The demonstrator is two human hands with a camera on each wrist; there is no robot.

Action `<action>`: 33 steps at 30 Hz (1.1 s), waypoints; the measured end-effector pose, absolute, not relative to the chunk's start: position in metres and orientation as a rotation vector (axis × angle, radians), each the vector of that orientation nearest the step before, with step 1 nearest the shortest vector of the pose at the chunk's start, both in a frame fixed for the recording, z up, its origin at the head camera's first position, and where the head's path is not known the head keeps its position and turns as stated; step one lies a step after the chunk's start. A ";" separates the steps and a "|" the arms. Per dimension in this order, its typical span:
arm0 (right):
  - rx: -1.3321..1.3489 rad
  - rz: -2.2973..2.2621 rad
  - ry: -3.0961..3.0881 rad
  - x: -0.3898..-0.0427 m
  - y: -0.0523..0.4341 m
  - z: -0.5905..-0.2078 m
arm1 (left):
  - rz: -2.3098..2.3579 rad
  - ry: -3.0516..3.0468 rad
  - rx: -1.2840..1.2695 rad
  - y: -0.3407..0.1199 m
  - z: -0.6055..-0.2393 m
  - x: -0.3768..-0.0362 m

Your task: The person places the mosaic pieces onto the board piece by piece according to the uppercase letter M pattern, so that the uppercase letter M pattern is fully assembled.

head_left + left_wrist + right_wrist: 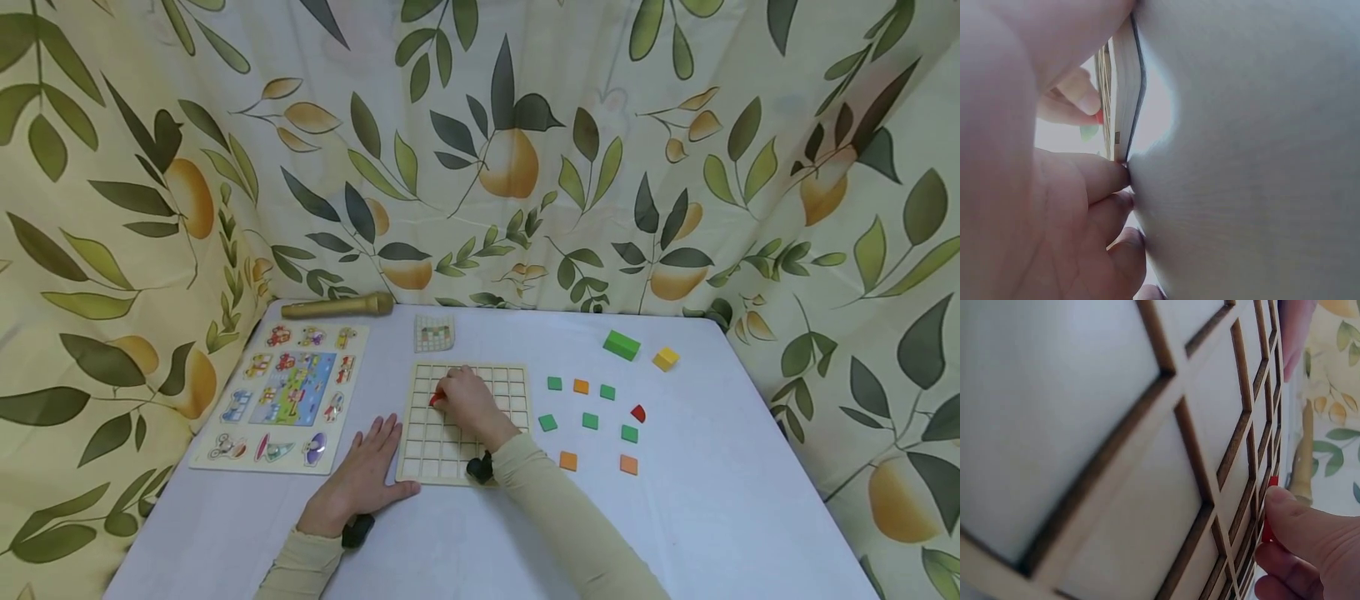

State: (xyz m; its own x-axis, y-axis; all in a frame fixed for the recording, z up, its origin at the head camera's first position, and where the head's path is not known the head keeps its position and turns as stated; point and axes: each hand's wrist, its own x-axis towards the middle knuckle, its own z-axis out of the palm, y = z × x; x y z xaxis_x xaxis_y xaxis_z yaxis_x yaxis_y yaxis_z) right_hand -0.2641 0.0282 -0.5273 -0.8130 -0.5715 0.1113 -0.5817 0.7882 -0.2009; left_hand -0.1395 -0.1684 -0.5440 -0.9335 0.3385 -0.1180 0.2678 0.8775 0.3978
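Even, soft light reaches me, leaving faint shadow beneath my right hand [472, 406]. Beyond my left fingers [1110, 215], white glare burns out the tabletop [1157, 109] — hazy — and past my right fingertips [1282, 495] the curtain [1336, 403] blurs.

the grid board [441, 442] looks wooden (matt, smooth); the tablecloth [720, 517], matt fabric.

Grid board [427, 457] was set between puzzle board [296, 430] and tiles [590, 422], blocks [622, 345] placed toward far right corner of table [720, 433]
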 end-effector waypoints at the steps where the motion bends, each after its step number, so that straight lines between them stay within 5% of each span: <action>1: 0.944 0.355 -2.923 -0.264 0.028 -0.528 | 0.563 2.864 0.467 -0.168 -0.545 -0.140; 18: 0.942 0.366 -2.906 -0.258 0.029 -0.523 | 0.550 2.864 0.468 -0.168 -0.545 -0.139; 33: 0.964 0.684 -2.953 -0.259 0.086 -0.505 | 0.600 2.862 0.437 -0.169 -0.546 -0.137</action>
